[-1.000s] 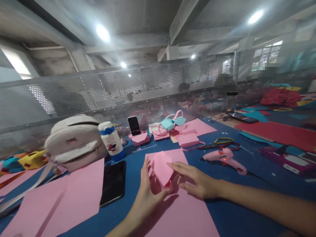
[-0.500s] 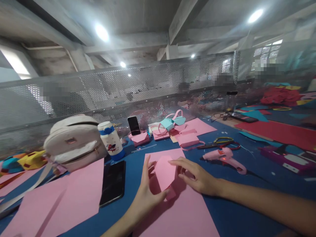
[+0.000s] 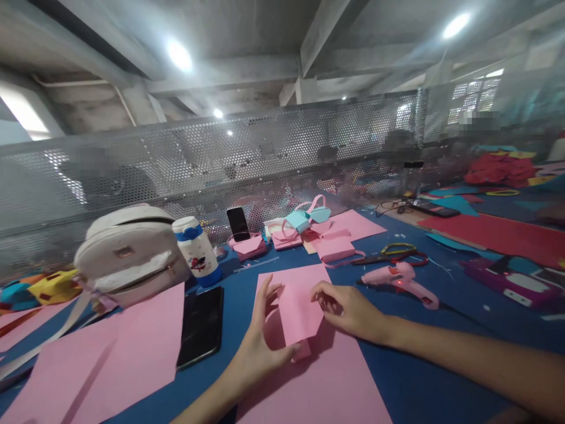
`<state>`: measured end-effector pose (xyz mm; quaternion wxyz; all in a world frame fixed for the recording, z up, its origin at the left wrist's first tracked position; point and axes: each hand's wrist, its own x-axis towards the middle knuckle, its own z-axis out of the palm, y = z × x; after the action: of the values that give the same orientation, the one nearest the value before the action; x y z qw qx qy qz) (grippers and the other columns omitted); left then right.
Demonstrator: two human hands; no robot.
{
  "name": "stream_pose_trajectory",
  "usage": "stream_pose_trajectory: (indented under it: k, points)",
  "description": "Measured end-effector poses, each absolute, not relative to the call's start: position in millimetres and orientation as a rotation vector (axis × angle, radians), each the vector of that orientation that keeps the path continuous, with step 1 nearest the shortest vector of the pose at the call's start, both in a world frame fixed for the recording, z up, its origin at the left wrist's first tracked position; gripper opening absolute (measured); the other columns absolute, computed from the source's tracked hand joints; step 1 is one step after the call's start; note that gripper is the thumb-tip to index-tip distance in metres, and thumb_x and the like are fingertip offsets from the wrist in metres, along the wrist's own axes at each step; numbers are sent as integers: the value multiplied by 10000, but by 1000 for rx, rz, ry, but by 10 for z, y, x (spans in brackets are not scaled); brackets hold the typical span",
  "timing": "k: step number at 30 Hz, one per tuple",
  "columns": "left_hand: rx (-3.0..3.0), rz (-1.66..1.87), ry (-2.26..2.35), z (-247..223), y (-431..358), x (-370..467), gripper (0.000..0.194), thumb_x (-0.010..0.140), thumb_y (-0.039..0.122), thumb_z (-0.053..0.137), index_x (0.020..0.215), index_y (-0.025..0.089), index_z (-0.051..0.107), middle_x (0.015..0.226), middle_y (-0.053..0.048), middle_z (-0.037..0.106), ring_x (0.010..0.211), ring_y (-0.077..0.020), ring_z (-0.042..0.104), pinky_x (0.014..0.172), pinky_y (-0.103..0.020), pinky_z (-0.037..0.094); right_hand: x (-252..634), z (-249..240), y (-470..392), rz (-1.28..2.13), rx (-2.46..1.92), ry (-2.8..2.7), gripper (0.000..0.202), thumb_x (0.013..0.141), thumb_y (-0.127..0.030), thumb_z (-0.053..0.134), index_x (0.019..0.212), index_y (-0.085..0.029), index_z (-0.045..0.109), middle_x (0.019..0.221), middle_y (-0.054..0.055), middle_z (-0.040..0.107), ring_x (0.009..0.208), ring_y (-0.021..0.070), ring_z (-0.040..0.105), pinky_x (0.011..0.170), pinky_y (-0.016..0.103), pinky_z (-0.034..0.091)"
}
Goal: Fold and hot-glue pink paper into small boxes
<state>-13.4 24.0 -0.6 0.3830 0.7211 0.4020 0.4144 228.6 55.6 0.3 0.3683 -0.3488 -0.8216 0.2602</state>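
Observation:
A folded pink paper piece (image 3: 300, 312) stands over a large pink sheet (image 3: 322, 383) on the blue table. My left hand (image 3: 265, 338) holds its left side and lower end, thumb at the bottom edge and fingers behind the upper left. My right hand (image 3: 348, 309) is at the piece's right edge, its fingers curled, with the fingertips partly hidden. Right of that hand lies a pink glue gun (image 3: 399, 282) with a small red light. Scissors (image 3: 392, 256) lie just behind the glue gun.
Left are a black phone (image 3: 200, 327), pink sheets (image 3: 145, 353), a white backpack (image 3: 128, 253) and a bottle (image 3: 196, 250). Small pink paper bags (image 3: 335, 250) stand at the back before a perforated metal screen (image 3: 265, 153). A purple device (image 3: 509, 282) lies right.
The pink piece's upper flap has opened out wider and flatter. My right hand has shifted slightly right, its fingers more curled; my left hand has hardly moved.

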Motion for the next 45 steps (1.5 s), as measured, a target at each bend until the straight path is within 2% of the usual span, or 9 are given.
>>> stream_pose_trajectory:
  k: [11, 14, 19, 24, 30, 35, 37, 42, 45]
  points:
    - [1716, 984, 879, 7, 223, -120, 1072, 730, 481, 800, 1548, 356, 117, 1601, -119, 251, 1462, -350, 268, 1182, -520, 238, 2286, -8, 560, 619, -791, -2319, 195, 794, -94, 642, 954, -201, 610, 822, -16, 637, 682, 133, 575, 627, 218, 425]
    - [1591, 961, 835, 22, 221, -119, 1020, 731, 579, 763, 1543, 319, 203, 1590, -152, 294, 1444, -374, 306, 1155, -528, 284, 2295, 16, 566, 549, -699, -2308, 113, 846, -221, 688, 932, -200, 618, 867, 17, 633, 781, 173, 583, 695, 259, 457]
    - [1500, 908, 848, 102, 193, -108, 872, 779, 714, 612, 1502, 302, 350, 1515, -149, 450, 1431, -366, 344, 1156, -542, 249, 2312, 54, 555, 506, -602, -2183, 277, 895, -473, 651, 968, -207, 636, 1121, 101, 588, 1062, 235, 568, 905, 361, 477]
    - [1365, 991, 782, 116, 159, 2, 764, 785, 717, 596, 1413, 295, 495, 1416, -134, 572, 1408, -375, 385, 1159, -565, 231, 2312, 45, 550, 691, -601, -2175, 438, 819, -529, 718, 1087, -207, 592, 1339, 141, 528, 1248, 268, 505, 1032, 415, 426]
    - [1160, 1008, 668, 115, 119, 88, 687, 806, 661, 603, 1382, 294, 527, 1372, -122, 607, 1331, -379, 493, 1122, -564, 318, 2298, 56, 541, 921, -655, -2142, 589, 735, -552, 784, 1167, -190, 611, 1172, 104, 651, 1082, 269, 606, 952, 393, 466]
    - [1125, 965, 688, 181, 100, 81, 665, 795, 649, 626, 1338, 268, 581, 1392, -129, 584, 1287, -376, 534, 1096, -550, 359, 2301, 84, 539, 912, -554, -2066, 316, 979, -425, 488, 1096, -172, 635, 1070, 91, 671, 975, 226, 625, 866, 340, 478]
    - [1123, 959, 666, 224, 95, 94, 632, 818, 630, 604, 1306, 229, 615, 1376, -142, 592, 1273, -384, 538, 1073, -545, 386, 2302, 68, 552, 872, -594, -1995, 306, 1005, -383, 422, 1035, -168, 638, 977, 73, 673, 886, 204, 618, 794, 309, 478]
    - [1069, 928, 645, 273, 99, 115, 525, 896, 538, 540, 1238, 161, 670, 1208, -146, 691, 1158, -363, 611, 966, -480, 485, 2285, 15, 595, 887, -801, -1814, 318, 933, -478, 541, 818, -184, 580, 714, -8, 556, 671, 153, 527, 620, 253, 426]
    - [1032, 966, 711, 232, 105, 102, 462, 868, 533, 612, 1099, 150, 731, 1060, -116, 738, 1040, -310, 661, 898, -394, 512, 2271, 17, 602, 971, -832, -1760, 317, 884, -498, 598, 839, -185, 578, 724, -14, 544, 666, 146, 522, 608, 245, 420]
